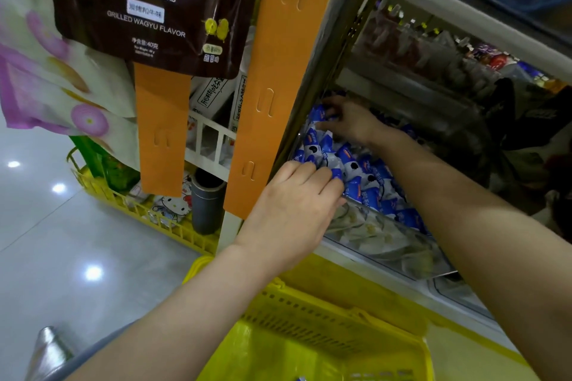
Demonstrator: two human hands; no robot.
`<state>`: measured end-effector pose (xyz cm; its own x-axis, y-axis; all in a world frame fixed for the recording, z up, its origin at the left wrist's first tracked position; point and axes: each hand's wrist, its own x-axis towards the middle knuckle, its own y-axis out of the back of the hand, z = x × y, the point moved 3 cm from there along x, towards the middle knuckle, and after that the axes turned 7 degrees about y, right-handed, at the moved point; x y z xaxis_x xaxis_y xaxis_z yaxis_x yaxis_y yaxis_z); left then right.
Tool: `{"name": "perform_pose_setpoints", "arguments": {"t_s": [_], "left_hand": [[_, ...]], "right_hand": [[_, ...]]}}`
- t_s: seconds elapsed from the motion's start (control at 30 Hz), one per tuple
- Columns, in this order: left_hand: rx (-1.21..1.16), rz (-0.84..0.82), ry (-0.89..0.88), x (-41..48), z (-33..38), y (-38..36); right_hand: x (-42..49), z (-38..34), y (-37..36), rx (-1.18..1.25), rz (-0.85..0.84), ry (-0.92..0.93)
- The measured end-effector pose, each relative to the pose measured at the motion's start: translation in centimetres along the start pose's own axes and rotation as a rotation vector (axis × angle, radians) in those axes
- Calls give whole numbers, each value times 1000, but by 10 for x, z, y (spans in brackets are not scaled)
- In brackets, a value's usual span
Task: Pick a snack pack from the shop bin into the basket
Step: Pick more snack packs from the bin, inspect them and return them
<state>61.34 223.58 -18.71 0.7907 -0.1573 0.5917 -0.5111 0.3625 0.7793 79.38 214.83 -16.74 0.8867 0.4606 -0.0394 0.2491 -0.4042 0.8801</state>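
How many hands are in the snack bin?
2. The left hand curls over blue packs near the bin's front edge; the right hand pinches one farther back.

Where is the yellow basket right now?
The yellow basket sits at the bottom middle of the head view, right below the clear bin full of blue-and-white snack packs.

Two hands (294, 210) (349, 120), one brown bag (148, 9), many snack packs (365, 176).
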Motion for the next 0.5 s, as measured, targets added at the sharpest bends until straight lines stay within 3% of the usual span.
{"name": "perform_pose_setpoints", "arguments": {"t_s": [0.07, 0.2, 0.33, 0.5], "left_hand": [[8, -28, 5, 0, 0, 1], [1, -86, 10, 0, 1, 7], [-19, -101, 0, -10, -2, 16], [-92, -133, 42, -17, -7, 28]], "right_hand": [[-3, 0, 5, 20, 20, 29], [-13, 10, 24, -61, 257, 27], [-14, 23, 14, -139, 100, -63], [-4, 23, 9, -181, 79, -142]]}}
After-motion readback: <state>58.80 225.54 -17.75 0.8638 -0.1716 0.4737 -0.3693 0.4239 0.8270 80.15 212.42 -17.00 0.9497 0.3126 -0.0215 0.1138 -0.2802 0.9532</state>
